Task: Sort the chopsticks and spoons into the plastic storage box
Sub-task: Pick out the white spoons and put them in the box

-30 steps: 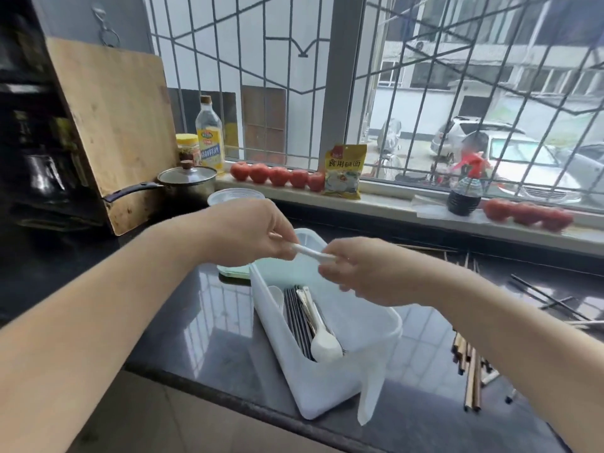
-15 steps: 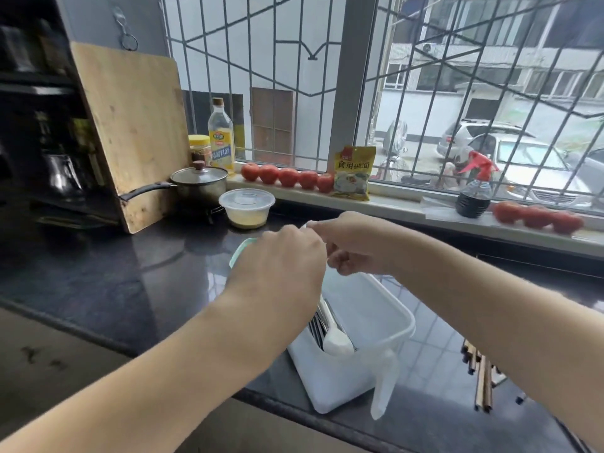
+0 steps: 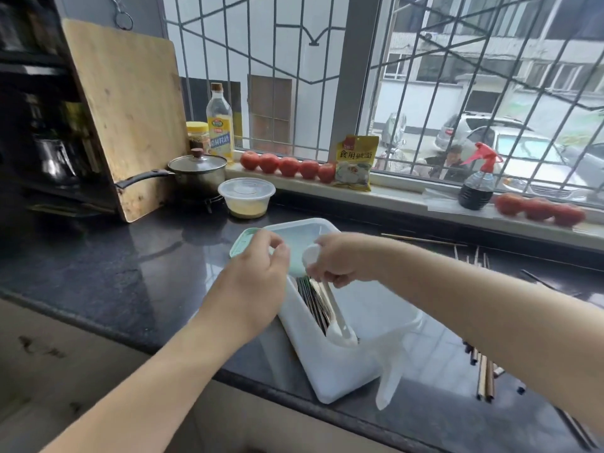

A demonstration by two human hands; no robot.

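A white translucent plastic storage box (image 3: pixel 346 367) lies on the dark counter, with its mint-green lid (image 3: pixel 243 244) at the far left end. Dark chopsticks (image 3: pixel 309 299) and a white spoon (image 3: pixel 340 333) lie inside along the left wall. My right hand (image 3: pixel 343 256) hovers over the box's far end, gripping another white spoon (image 3: pixel 310 255) with its bowl pointing left. My left hand (image 3: pixel 258 282) hangs just left of that bowl, fingers loosely curled and apart, holding nothing. Loose wooden chopsticks (image 3: pixel 483 377) lie on the counter to the right.
A lidded plastic tub (image 3: pixel 246 197), a lidded pot (image 3: pixel 197 171) and a leaning wooden cutting board (image 3: pixel 130 109) stand at the back left. Tomatoes (image 3: pixel 287 165), a yellow packet (image 3: pixel 356 165) and a spray bottle (image 3: pixel 475 188) line the window sill. The counter's front edge (image 3: pixel 137 335) runs near me.
Both hands pinched the white spoon between them a second ago. Now my left hand has let go, and my right hand holds it alone, lower over the box.
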